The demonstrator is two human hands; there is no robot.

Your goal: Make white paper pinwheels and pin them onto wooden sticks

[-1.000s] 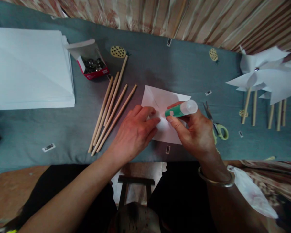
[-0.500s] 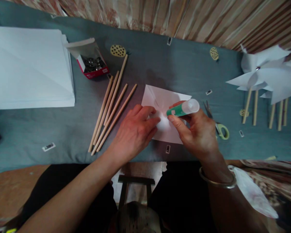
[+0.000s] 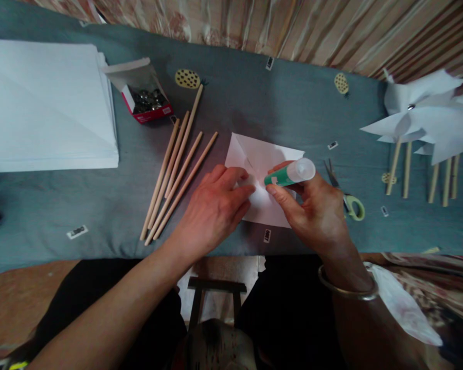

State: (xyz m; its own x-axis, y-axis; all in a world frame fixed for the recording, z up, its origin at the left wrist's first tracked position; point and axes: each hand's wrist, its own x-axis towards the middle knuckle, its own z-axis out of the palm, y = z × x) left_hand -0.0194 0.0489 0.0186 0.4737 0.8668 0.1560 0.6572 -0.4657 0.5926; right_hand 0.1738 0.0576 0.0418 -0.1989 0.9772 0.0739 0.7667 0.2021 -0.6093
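A square white sheet of paper (image 3: 270, 213) lies on the cloth in front of me, with slits or creases running in from its corners. My left hand (image 3: 221, 205) rests on its left side, fingers bent and fingertips holding the paper near the middle. In my right hand (image 3: 312, 210) is a green glue stick (image 3: 281, 177), tilted, its white base pointing up and right. The lower end points at the paper's centre; my fingers partly hide it, so contact cannot be made out. Scissors (image 3: 355, 207) with light green handles lie just right of my right hand.
Several wooden sticks (image 3: 181, 182) lie left of my left hand. Behind them stands an open red box (image 3: 152, 114) of shiny metal pins. A stack of white paper (image 3: 50, 108) lies far left. Finished paper pinwheels (image 3: 416, 115) on sticks lie at the right. A grey-green cloth (image 3: 231, 246) covers the table.
Almost nothing differs. The glue stick and my right hand have shifted very slightly left; my left hand stays in place on the paper.
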